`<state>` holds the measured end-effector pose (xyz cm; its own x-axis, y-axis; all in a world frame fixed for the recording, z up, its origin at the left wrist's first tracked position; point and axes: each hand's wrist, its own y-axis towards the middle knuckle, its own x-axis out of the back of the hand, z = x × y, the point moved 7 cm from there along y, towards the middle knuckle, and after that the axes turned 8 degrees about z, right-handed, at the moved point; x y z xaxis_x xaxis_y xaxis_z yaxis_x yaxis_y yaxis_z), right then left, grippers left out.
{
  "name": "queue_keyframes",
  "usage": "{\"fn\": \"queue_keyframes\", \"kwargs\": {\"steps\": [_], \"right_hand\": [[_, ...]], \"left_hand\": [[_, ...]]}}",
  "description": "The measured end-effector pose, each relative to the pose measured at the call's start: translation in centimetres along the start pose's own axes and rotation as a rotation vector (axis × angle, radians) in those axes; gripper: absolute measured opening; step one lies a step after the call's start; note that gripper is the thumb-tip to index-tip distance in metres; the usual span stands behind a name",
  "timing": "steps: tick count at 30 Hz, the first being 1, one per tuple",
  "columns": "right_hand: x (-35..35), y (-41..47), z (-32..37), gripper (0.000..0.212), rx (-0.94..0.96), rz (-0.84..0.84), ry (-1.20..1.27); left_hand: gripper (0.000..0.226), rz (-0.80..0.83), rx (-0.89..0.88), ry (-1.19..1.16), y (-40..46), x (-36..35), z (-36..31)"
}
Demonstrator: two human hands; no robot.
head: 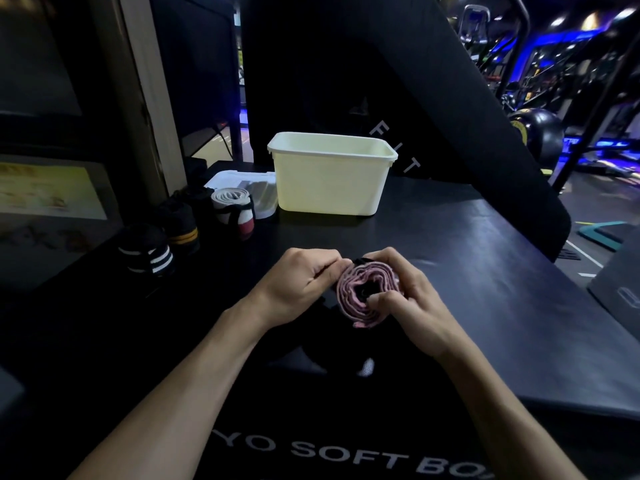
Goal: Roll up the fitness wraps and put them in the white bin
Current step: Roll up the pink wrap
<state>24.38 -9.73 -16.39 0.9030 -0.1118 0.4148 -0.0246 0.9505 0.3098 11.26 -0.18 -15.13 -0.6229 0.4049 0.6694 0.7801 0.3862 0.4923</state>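
Black padded table (450, 271), lettered "SOFT BO" in white along the near edge, carrying everything. White bin (329, 181) upright toward the far edge, open at the top, inside not visible. Flat white lid (242, 183) touching the bin's left side, partly behind a rolled white wrap (232, 209) with black and dark red bands. Nearer along the left edge, a black roll with orange stripes (181, 225), then a black roll with white stripes (147, 252), each just beside the next.

Left hand (298, 282) and right hand (405, 299) over the middle of the table, toward the near edge. Pink wrap (360, 296) rolled into a loose spiral between them, spiral end facing up. Right grip curled round the roll. Left grip pinching its left side, fingers curled.
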Motion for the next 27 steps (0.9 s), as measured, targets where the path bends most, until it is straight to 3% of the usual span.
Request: {"fn": "queue_keyframes", "kwargs": {"steps": [4,7,11,17,21,24,27], "right_hand": [[-1.1,0.0,0.1,0.043,-0.039,0.072,0.042],[-1.5,-0.2,-0.1,0.065,-0.070,0.114,0.113],[-0.9,-0.2,-0.9,0.094,-0.083,0.150,-0.079],[-0.2,-0.1,-1.2,0.087,-0.052,0.003,0.023],[-0.1,-0.1,-1.2,0.080,-0.060,-0.032,0.105],[0.0,0.0,-0.8,0.073,-0.064,-0.063,0.149],[0.1,0.2,0.0,0.056,-0.050,-0.089,0.264]], "left_hand": [[0.053,-0.020,0.130,-0.158,0.0,-0.1,1.1],[0.046,-0.044,0.221,-0.315,-0.2,-0.5,2.4],[0.044,-0.099,0.348,-0.470,-0.7,-1.6,3.2],[0.045,-0.041,0.484,-0.759,-1.0,-3.1,3.1],[0.045,-0.063,0.553,-0.665,-1.5,-3.2,4.0],[0.032,-0.151,0.443,-0.573,-1.1,-2.2,3.5],[0.009,-0.363,0.238,-0.439,-1.2,0.9,1.3]]}}
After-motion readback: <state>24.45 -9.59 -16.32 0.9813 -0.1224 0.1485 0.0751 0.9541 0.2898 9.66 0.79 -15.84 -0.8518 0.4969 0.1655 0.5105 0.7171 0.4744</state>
